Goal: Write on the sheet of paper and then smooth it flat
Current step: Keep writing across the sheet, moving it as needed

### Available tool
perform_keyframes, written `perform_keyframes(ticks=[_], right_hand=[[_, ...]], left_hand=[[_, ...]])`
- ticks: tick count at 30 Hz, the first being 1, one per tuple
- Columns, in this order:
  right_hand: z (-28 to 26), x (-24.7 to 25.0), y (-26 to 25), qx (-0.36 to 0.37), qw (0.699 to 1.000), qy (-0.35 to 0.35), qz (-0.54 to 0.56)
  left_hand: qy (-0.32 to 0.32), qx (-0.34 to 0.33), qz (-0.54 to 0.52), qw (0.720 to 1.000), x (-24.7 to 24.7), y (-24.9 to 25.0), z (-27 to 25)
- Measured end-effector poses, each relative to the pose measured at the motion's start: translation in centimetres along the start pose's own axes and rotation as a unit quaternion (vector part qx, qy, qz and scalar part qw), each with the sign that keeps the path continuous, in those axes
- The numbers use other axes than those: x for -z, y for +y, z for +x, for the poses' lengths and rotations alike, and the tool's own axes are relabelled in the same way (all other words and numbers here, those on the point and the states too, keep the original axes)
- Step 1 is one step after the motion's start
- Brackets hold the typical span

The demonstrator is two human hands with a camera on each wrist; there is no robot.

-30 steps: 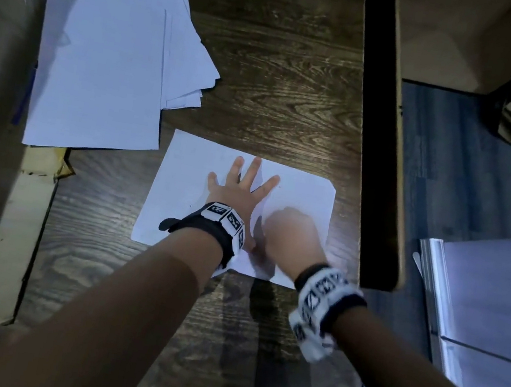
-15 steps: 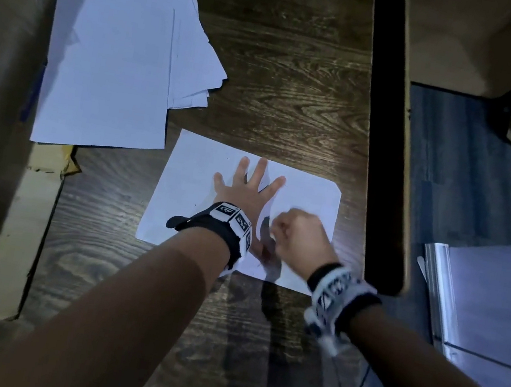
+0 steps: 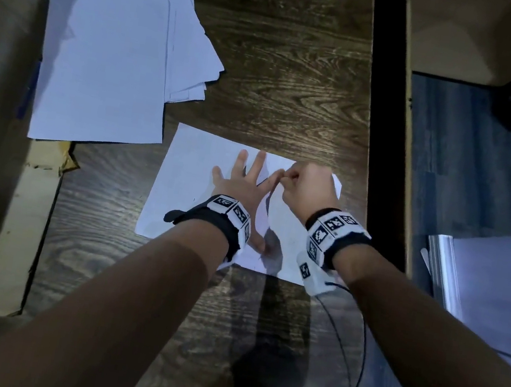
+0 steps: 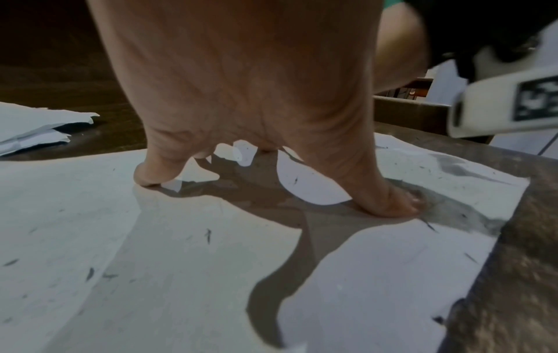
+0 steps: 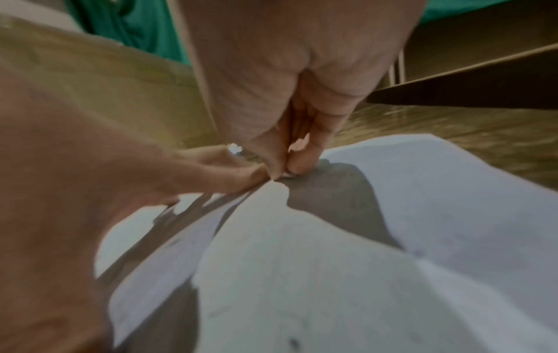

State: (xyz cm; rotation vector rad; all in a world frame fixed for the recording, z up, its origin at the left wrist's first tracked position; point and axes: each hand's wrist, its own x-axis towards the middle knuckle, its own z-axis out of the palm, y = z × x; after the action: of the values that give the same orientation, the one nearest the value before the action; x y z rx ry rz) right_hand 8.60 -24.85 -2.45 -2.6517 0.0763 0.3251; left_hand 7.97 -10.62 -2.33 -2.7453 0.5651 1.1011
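A: Where was the sheet (image 3: 189,182)?
B: On the table (image 3: 283,74), under the flat, spread left hand (image 3: 243,188).
A: The right hand (image 3: 306,189)?
B: At two o'clock, pinching something unidentifiable; dragging it might wrinkle the paper.

We see two bare forearms, no sleeves on either. Each wrist wears a black strap carrying white blocks printed with black-and-white square markers. The band behind our left hand (image 3: 241,187) has a black tab sticking out at its outer side. The band behind our right hand (image 3: 309,185) is bulkier, with a white housing under the wrist and a thin black cable (image 3: 355,359) trailing from it.
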Motion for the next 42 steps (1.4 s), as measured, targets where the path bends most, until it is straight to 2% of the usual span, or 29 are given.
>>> perform_keyframes(ticks=[2, 5, 7, 10, 13, 16, 18, 20, 22, 25, 28, 32, 34, 38, 42], right_hand=[[-1.3, -0.7, -0.1, 0.007, 1.000, -0.002, 0.020], [-7.8, -1.2, -0.8, 0.069, 0.992, -0.090, 0.047], [-7.5, -0.9, -0.5, 0.088, 0.988, -0.123, 0.025], [-1.4, -0.4, -0.2, 0.033, 0.999, -0.038, 0.011], [-1.3, -0.8, -0.1, 0.017, 1.000, -0.001, 0.018], [-7.0, -1.8, 0.1, 0.055, 0.995, -0.080, 0.023], [-7.5, -1.5, 0.6, 0.082, 0.990, -0.112, 0.009], [-4.3, -0.9, 1.0, 0.070, 0.996, -0.058, 0.003], [-0.7, -0.3, 1.2, 0.019, 1.000, 0.009, 0.003], [2.2, 0.2, 1.2, -0.056, 0.996, 0.041, 0.054], [1.3, 0.4, 1.5, -0.101, 0.984, 0.070, 0.129], [-2.2, 0.4, 2.9, -0.086, 0.984, 0.049, 0.145], [-4.2, 0.1, 3.8, -0.079, 0.985, 0.057, 0.144], [-7.3, -0.9, 4.7, -0.038, 0.990, 0.047, 0.131], [-7.0, -1.4, 4.9, 0.005, 0.992, 0.033, 0.125]], left_hand=[[0.000, 0.002, 0.003, 1.000, -0.1, 0.0, 0.1], [0.001, 0.008, 0.005, 1.000, -0.3, -0.2, 0.6], [0.002, 0.007, 0.006, 1.000, -0.3, -0.2, 0.6], [0.001, -0.002, -0.002, 1.000, -0.2, 0.0, 0.1], [0.006, 0.001, 0.003, 1.000, -0.3, 0.0, 0.2], [0.010, 0.006, 0.010, 1.000, -0.5, -0.1, 0.6], [0.009, 0.004, 0.009, 1.000, -0.5, -0.2, 0.6], [0.009, -0.004, -0.003, 1.000, -0.4, -0.3, 0.4], [0.007, -0.003, -0.013, 1.000, -0.3, -0.3, 0.2], [0.008, 0.032, -0.051, 0.998, -0.6, 0.6, 0.0], [0.010, 0.100, -0.110, 0.989, -1.3, 2.6, -0.8], [0.038, 0.197, -0.207, 0.958, -2.6, 4.5, -3.3], [0.045, 0.225, -0.235, 0.944, -3.6, 5.0, -4.3], [0.043, 0.172, -0.143, 0.974, -4.0, 4.7, -6.2], [0.077, 0.089, -0.024, 0.993, -2.7, 2.9, -6.5]])
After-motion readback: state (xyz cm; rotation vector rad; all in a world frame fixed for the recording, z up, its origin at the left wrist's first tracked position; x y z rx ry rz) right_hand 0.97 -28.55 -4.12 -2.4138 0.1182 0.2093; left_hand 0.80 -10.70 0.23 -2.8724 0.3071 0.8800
